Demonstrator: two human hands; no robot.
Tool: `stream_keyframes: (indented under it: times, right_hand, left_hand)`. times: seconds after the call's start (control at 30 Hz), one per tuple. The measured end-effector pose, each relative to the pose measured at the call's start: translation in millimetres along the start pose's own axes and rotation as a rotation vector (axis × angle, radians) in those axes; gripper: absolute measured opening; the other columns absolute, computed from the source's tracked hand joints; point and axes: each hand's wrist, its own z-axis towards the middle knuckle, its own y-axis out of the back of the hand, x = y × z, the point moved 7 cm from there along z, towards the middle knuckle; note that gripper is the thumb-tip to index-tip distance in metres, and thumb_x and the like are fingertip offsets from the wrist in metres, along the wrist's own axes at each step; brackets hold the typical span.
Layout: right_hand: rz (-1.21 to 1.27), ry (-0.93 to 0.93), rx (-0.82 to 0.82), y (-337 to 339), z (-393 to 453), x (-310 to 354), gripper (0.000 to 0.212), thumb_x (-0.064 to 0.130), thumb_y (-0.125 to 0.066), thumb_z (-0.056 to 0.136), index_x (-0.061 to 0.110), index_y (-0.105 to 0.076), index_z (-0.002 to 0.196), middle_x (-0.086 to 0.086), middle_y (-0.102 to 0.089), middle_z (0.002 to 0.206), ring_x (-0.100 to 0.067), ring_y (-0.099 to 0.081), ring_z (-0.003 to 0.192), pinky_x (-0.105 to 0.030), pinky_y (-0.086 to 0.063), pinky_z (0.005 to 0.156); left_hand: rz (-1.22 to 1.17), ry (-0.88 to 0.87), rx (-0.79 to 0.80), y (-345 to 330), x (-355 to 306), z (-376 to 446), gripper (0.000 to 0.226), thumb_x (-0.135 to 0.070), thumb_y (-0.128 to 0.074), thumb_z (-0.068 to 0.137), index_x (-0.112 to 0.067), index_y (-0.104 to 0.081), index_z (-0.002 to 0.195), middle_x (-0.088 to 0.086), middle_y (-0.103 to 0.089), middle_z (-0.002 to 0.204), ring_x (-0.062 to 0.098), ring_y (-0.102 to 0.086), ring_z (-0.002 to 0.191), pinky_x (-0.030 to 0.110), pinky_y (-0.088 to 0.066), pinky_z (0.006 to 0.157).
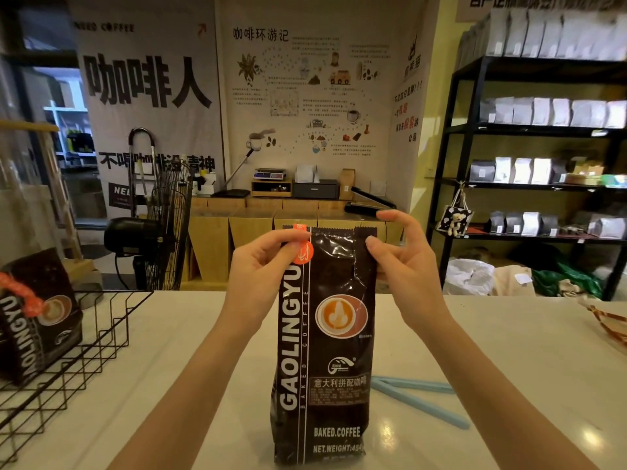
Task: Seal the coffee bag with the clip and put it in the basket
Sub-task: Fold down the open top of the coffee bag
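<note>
A tall dark brown coffee bag (325,347) stands upright on the white counter in front of me. My left hand (261,262) pinches the bag's upper left corner by the orange label. At the upper right edge my right hand (403,262) grips the bag with thumb and lower fingers, the index finger lifted. A light blue clip (417,398) lies open in a V on the counter just right of the bag, touched by neither hand. The black wire basket (81,351) sits at the left.
In the basket lies another coffee bag (34,317) closed with an orange clip. A floor fan (163,228) stands beyond the counter on the left. Black shelves (529,130) with white pouches fill the right. A striped item (607,323) rests at the counter's right edge.
</note>
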Motion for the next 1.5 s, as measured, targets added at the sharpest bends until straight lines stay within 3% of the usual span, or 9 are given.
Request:
stream_keyframes:
  times: [0.17,0.3,0.63,0.73,0.8,0.9,1.13,1.4,1.5]
  right_hand:
    - [-0.094,0.045,0.087,-2,-1,2,0.018,0.01,-0.052,0.087,0.023,-0.061,0.096,0.01,-0.072,0.079,-0.008,-0.069,0.082,-0.02,-0.057,0.058]
    - [-0.125,-0.038,0.197,-3,-4,-4,0.04,0.017,-0.066,0.072,0.02,-0.058,0.112,0.002,-0.071,0.096,-0.013,-0.069,0.092,-0.023,-0.058,0.066]
    - [-0.187,-0.072,0.277,-7,-8,-14,0.028,0.031,-0.065,0.068,0.028,-0.067,0.096,0.012,-0.074,0.08,-0.011,-0.07,0.087,-0.02,-0.056,0.064]
    - [-0.25,-0.069,0.267,-5,-6,-13,0.031,0.04,-0.065,0.065,0.029,-0.069,0.094,0.007,-0.071,0.089,-0.016,-0.068,0.091,-0.026,-0.057,0.071]
    - [-0.318,-0.065,0.258,-3,-4,-13,0.032,0.048,-0.065,0.061,0.031,-0.071,0.088,0.006,-0.064,0.099,-0.018,-0.061,0.102,-0.035,-0.054,0.081]
    - [-0.317,-0.08,0.271,-3,-4,-11,0.032,0.045,-0.066,0.061,0.026,-0.072,0.087,0.009,-0.062,0.107,-0.014,-0.056,0.11,-0.034,-0.053,0.082]
    - [-0.25,-0.138,0.271,-1,-4,-15,0.026,0.031,-0.068,0.063,0.014,-0.074,0.082,0.007,-0.074,0.068,-0.015,-0.072,0.075,-0.02,-0.056,0.064]
    - [-0.212,-0.114,0.238,-2,-4,-18,0.01,0.012,-0.066,0.076,0.012,-0.072,0.083,0.009,-0.074,0.066,-0.014,-0.071,0.074,-0.019,-0.056,0.063]
    - [-0.227,-0.117,0.236,-2,-4,-18,0.01,0.012,-0.066,0.077,0.012,-0.072,0.084,0.009,-0.074,0.067,-0.013,-0.071,0.075,-0.019,-0.057,0.064]
  left_hand:
    - [0.08,0.095,0.152,-2,9,1,0.042,-0.009,-0.068,0.071,-0.034,-0.06,0.104,-0.004,-0.07,0.095,0.01,-0.068,0.086,0.022,-0.056,0.067]
    - [0.273,0.156,0.247,-6,13,1,0.054,-0.016,-0.072,0.069,-0.026,-0.054,0.119,-0.004,-0.068,0.099,0.013,-0.069,0.084,0.029,-0.058,0.07]
    - [0.29,0.21,0.273,-4,16,-3,0.022,-0.027,-0.067,0.074,-0.022,-0.065,0.095,-0.001,-0.072,0.082,0.012,-0.071,0.074,0.022,-0.056,0.059]
    - [0.247,0.23,0.256,-3,15,-3,0.017,-0.026,-0.068,0.072,-0.023,-0.067,0.089,-0.013,-0.072,0.077,0.008,-0.07,0.074,0.022,-0.056,0.061]
    - [0.226,0.259,0.23,-2,17,-3,0.021,-0.028,-0.07,0.07,-0.024,-0.067,0.091,-0.019,-0.068,0.092,0.009,-0.067,0.083,0.029,-0.056,0.072]
    - [0.184,0.295,0.249,-6,20,-6,0.022,-0.027,-0.069,0.07,-0.016,-0.067,0.089,0.0,-0.073,0.083,0.018,-0.071,0.076,0.032,-0.056,0.071]
    - [0.115,0.281,0.217,-6,23,-7,0.016,-0.02,-0.068,0.072,-0.015,-0.066,0.087,-0.002,-0.072,0.068,0.014,-0.071,0.068,0.022,-0.055,0.06]
    - [-0.125,0.323,0.097,-7,31,-15,0.015,-0.027,-0.055,0.081,-0.017,-0.066,0.077,-0.004,-0.07,0.058,0.008,-0.066,0.056,0.016,-0.053,0.052]
    - [-0.101,0.277,0.084,-6,31,-15,0.013,-0.028,-0.063,0.069,-0.019,-0.066,0.078,-0.005,-0.071,0.06,0.01,-0.067,0.059,0.019,-0.054,0.054]
